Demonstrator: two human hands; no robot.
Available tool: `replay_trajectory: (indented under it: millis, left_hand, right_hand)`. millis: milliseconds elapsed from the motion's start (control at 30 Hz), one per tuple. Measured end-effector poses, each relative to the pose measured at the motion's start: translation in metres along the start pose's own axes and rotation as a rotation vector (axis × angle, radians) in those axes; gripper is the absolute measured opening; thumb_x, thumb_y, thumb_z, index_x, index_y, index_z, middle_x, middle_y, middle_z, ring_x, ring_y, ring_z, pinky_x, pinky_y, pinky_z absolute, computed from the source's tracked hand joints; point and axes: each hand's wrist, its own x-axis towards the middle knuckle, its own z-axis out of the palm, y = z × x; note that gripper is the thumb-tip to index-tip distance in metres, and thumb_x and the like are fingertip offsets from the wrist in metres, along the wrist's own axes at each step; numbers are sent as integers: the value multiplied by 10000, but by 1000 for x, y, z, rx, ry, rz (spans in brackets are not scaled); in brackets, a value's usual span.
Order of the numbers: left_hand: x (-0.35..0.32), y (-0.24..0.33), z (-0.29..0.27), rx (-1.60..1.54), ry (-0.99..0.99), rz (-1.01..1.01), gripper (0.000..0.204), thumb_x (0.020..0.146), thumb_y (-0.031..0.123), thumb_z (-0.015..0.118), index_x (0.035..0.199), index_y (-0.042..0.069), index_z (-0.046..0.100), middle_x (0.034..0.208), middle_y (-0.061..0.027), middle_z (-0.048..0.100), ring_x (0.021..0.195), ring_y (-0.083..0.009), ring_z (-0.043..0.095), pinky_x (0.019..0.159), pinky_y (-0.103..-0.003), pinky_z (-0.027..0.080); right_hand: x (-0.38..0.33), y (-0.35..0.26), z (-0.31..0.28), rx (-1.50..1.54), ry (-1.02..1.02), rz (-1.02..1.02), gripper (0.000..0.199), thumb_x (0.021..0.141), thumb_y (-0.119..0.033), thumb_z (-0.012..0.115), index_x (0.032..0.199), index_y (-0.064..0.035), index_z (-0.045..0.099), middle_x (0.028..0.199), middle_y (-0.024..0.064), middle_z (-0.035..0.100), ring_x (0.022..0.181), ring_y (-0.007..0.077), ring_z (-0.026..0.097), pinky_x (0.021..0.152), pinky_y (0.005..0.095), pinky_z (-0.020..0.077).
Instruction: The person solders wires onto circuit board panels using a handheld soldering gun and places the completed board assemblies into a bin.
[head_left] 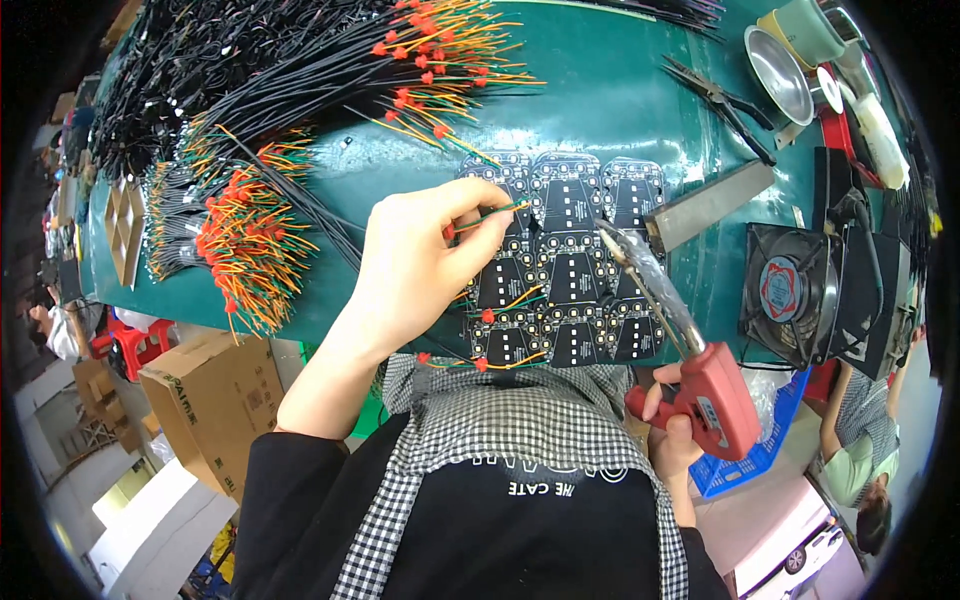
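My left hand [418, 262] pinches a thin wire [495, 213] with a red sleeve and green and orange strands, its bare end lying over the black circuit board panel [570, 262] on the green bench. My right hand [672, 428] grips a red pistol-style soldering gun [700, 380]. Its metal tip [606, 236] points up-left onto the middle of the panel, a short way right of the wire end. A few wires with red sleeves lie soldered along the panel's lower left part.
Bundles of black cables with red, orange and green ends [250, 235] cover the bench's left and top. Pliers [722, 103], a metal bar [712, 205], a small fan [790, 295], tins and cups [790, 70] sit right. A cardboard box [215, 395] and blue crate [745, 465] stand below. Another person [865, 470] sits lower right.
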Motion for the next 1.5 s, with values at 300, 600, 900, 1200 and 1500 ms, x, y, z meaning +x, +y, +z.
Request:
replay_trajectory:
  millis: [300,600,900,1200,1500]
  left_hand:
    - [4,-7,11,-118,-57,8,110,701,-48,635,804,-15,654,722,-39,578,621,-82,502,542,-204,383]
    - [13,-9,6,-179,-34,-125,103,683,17,638,783,2,623,651,-51,560,557,-105,514,533,-232,429]
    - [8,-1,13,82,-23,-59,56,687,71,629,735,68,600,710,-34,583,615,-186,593,556,-295,455]
    - [8,-1,16,57,26,-15,103,640,3,618,738,33,617,624,-20,498,527,-97,424,492,-230,346]
    - [8,1,16,88,19,-32,87,644,24,614,730,35,606,622,-23,496,523,-101,442,489,-236,358]
  right_hand:
    - [9,-5,5,22,-130,80,645,761,-389,686,1194,33,460,1098,161,559,690,145,521,623,274,426]
    - [11,-11,22,-122,-28,81,652,760,-472,658,1089,57,465,953,149,557,555,143,488,484,228,382]
    - [14,-9,23,-142,-37,87,649,746,-478,665,1057,61,482,821,106,556,527,128,483,489,227,363]
    - [9,-11,22,-176,-21,91,560,767,-441,656,989,53,515,763,96,542,530,129,490,494,235,375]
    - [3,5,-4,-446,-103,-6,470,662,-106,736,1078,32,567,1020,136,612,902,210,621,793,312,485]
